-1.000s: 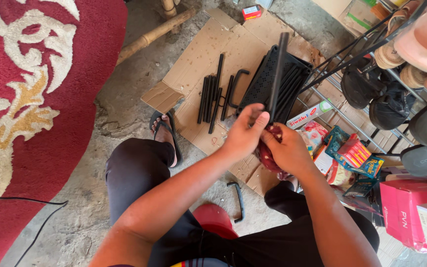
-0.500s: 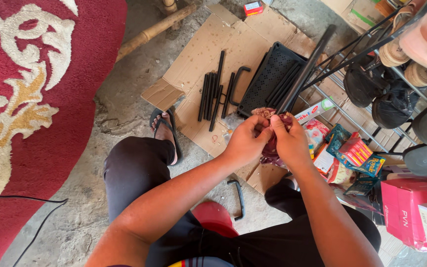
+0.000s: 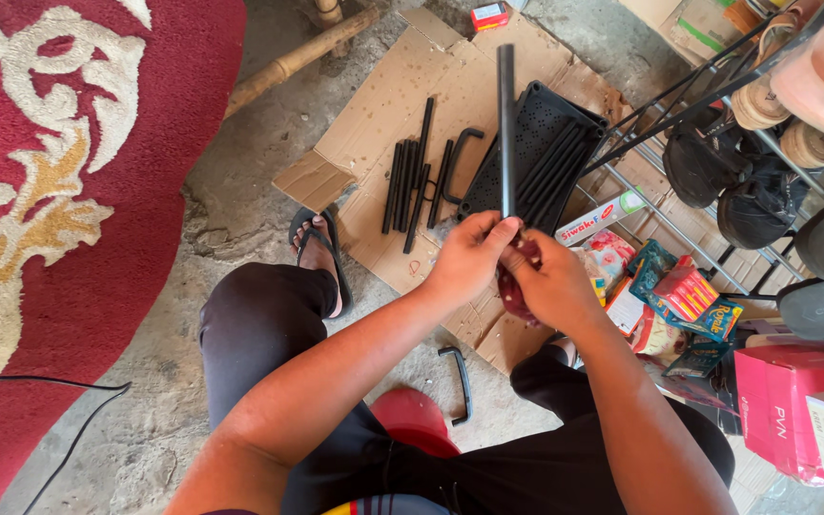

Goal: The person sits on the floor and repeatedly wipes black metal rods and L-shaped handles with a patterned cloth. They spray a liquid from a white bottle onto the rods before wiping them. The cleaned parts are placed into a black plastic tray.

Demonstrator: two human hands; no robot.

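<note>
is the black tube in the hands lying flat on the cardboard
No, both the left hand and right hand hold the black tube above the cardboard.

Single head-worn view, looking steeply down from close above at both hands [image 3: 517, 272] mid-frame; knees lower frame, cardboard sheet [image 3: 450, 86] top centre, red rug [image 3: 59, 191] left, shoe rack [image 3: 717, 143] upper right.

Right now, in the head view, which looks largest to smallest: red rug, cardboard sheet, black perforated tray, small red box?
1. red rug
2. cardboard sheet
3. black perforated tray
4. small red box

The box lies farthest away, so its size is less certain.
</note>
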